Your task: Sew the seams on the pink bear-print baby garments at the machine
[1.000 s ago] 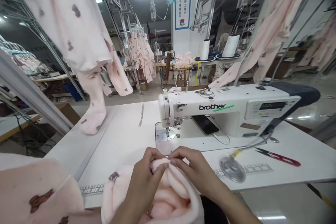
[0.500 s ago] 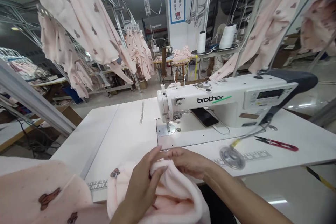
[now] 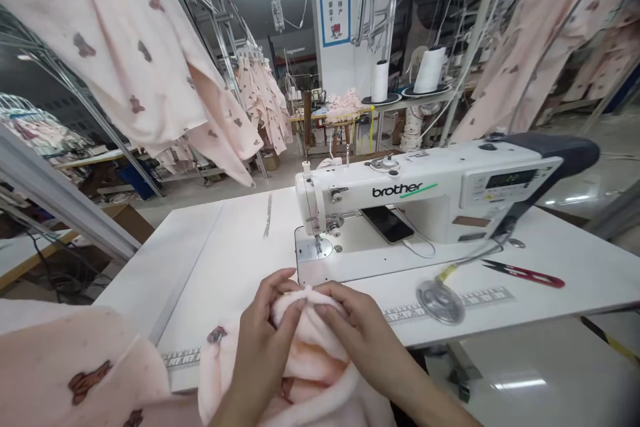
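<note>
together both hands (image 3: pixel 310 337) pinch the pink fleece garment (image 3: pixel 310 373).

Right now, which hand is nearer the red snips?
Right. The right hand pinches the pink fabric, on the side toward the snips; the left hand grips the fabric farther left.

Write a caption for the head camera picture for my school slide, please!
Two hands, left hand and right hand, pinch fluffy pink fabric before a white sewing machine.
</note>
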### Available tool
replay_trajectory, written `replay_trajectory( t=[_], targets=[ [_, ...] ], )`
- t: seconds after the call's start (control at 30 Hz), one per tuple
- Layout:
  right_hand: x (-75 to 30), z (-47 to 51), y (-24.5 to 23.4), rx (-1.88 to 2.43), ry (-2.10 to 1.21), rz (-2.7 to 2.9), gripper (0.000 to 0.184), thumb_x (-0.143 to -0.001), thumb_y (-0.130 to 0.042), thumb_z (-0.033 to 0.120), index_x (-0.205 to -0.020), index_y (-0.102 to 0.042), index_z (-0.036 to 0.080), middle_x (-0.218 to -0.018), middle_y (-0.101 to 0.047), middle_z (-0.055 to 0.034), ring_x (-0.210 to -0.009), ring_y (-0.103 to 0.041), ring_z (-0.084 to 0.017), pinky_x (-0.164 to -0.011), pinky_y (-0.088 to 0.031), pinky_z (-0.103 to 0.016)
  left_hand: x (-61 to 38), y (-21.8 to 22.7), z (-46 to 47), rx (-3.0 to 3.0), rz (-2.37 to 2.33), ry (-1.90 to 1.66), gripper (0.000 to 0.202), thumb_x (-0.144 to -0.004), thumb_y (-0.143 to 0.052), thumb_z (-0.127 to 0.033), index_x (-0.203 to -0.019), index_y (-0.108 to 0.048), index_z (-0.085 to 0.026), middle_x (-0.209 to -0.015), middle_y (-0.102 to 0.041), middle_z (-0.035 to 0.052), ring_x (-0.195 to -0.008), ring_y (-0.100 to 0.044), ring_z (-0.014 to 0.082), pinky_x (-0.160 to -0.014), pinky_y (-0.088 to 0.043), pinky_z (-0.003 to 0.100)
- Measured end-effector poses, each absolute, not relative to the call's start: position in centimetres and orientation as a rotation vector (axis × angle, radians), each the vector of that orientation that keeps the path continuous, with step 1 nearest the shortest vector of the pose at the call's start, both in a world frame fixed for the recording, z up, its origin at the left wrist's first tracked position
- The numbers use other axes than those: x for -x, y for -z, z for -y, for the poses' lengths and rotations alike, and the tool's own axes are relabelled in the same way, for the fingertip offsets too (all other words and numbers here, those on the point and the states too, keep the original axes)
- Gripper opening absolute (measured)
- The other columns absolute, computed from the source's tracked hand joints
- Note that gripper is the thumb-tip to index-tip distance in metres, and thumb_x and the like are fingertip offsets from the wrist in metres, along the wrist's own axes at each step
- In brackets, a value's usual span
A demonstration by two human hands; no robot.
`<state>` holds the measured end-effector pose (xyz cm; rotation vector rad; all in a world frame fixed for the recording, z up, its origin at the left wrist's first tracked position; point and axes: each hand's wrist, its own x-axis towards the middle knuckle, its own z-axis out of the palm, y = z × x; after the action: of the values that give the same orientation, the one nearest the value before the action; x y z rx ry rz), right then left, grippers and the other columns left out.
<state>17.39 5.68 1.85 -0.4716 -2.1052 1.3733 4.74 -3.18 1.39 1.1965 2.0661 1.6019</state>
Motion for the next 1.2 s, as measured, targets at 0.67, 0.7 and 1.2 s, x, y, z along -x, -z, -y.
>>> replay_trajectory(
  t=[0.67, 0.7, 1.2],
  targets=[
    [-12.3, -16.5, 2.1, 1.074, -0.673, 2.44, 0.013, -0.083, -0.054, 0.03, -0.075, -0.057, 0.02, -0.066, -0.059, 0.0007, -0.065, -0.053, -0.016, -0.054, -0.027, -0.023, 2.0, 2.8, -8.6, -1.421, -1.935, -1.043, 0.022, -0.076, -0.05, -0.029, -0.086, -0.064, -0.016, -0.087, -0.068, 0.0028, -0.083, -0.06, 0.0176, -0.072, -0.045, 0.026],
    [-11.9, -17.0, 2.4, 1.099, -0.673, 2.451, 0.011, -0.082, -0.054, 0.029, -0.076, -0.057, 0.02, -0.065, -0.059, 0.0002, -0.065, -0.054, -0.017, -0.054, -0.027, -0.023, 2.3, 3.3, -9.1, -1.454, -1.92, -1.009, 0.023, -0.078, -0.047, -0.028, -0.088, -0.063, -0.016, -0.088, -0.067, 0.0029, -0.083, -0.06, 0.0175, -0.072, -0.044, 0.026],
    [-10.1, -20.7, 3.3, 1.313, -0.666, 2.499, 0.014, -0.08, -0.056, 0.033, -0.084, -0.061, 0.02, -0.076, -0.062, -0.0024, -0.073, -0.058, -0.02, -0.059, -0.038, -0.025, 3.2, 3.7, -12.6, -1.507, -2.194, -0.792, 0.018, -0.076, -0.043, -0.024, -0.078, -0.06, -0.019, -0.081, -0.067, 0.0031, -0.078, -0.061, 0.0195, -0.066, -0.04, 0.025]
  ],
)
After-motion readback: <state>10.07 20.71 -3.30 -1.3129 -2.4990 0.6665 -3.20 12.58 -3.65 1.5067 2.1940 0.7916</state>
